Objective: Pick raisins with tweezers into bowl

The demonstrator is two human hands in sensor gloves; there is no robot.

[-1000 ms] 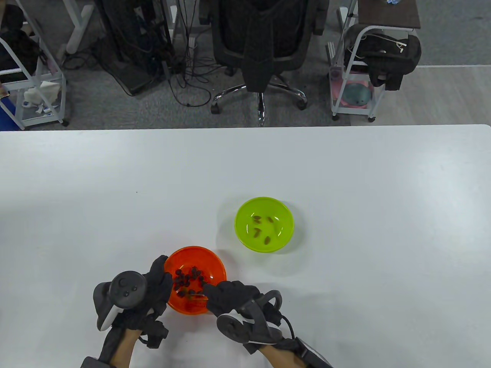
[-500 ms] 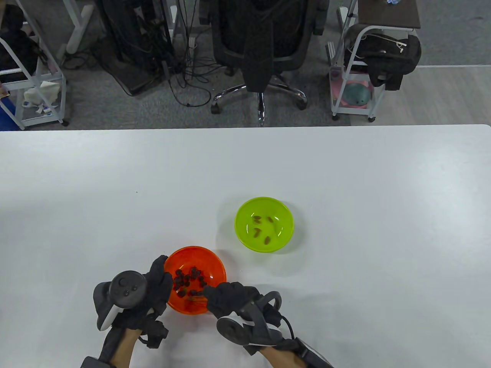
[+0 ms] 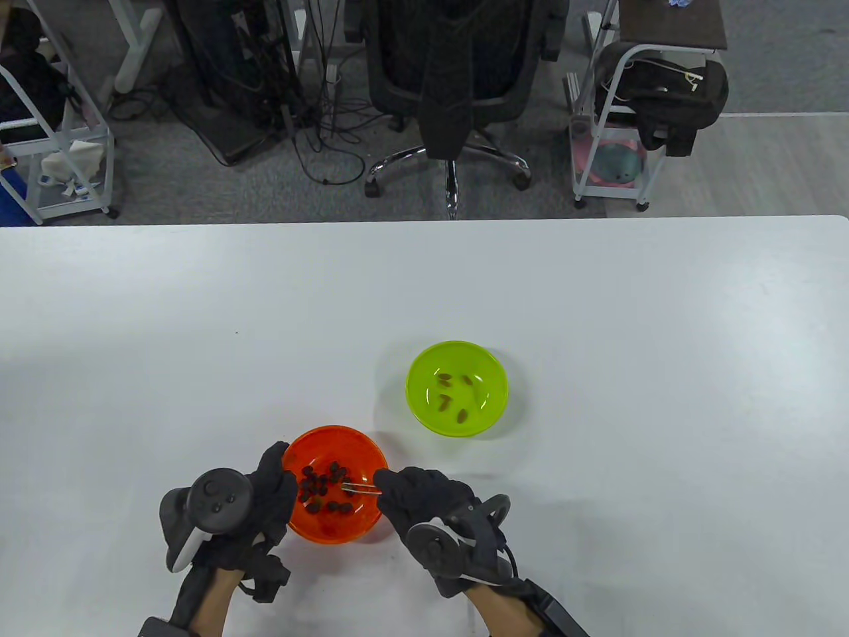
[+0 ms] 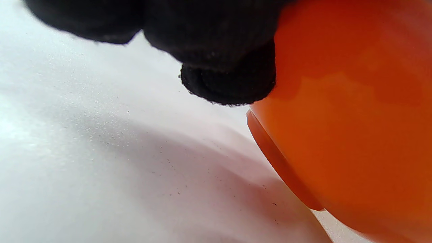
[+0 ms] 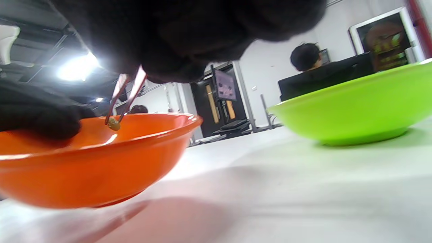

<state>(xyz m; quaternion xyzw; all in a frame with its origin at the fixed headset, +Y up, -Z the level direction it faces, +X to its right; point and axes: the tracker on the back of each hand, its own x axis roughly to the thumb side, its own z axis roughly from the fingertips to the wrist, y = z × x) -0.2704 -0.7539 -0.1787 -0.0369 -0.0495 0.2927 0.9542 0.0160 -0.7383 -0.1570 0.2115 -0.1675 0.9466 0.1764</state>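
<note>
Raisins [image 3: 323, 488] are lying heaped in the orange bowl [image 3: 361, 458]; four more are resting in the green bowl [image 3: 424, 361] beyond. The left hand [image 3: 265, 494] is gripping the orange rim. The right hand [image 3: 424, 494] is pinching the tweezers [image 3: 361, 490], lying crosswise, tips leftward over the heap. Only the right wrist view is showing one raisin [image 5: 114, 124] clamped between the tips, level with the rim.

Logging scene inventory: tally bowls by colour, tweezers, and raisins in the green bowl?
Orange bowl: 1
Green bowl: 1
Tweezers: 1
Raisins in the green bowl: 4
Total: 7
</note>
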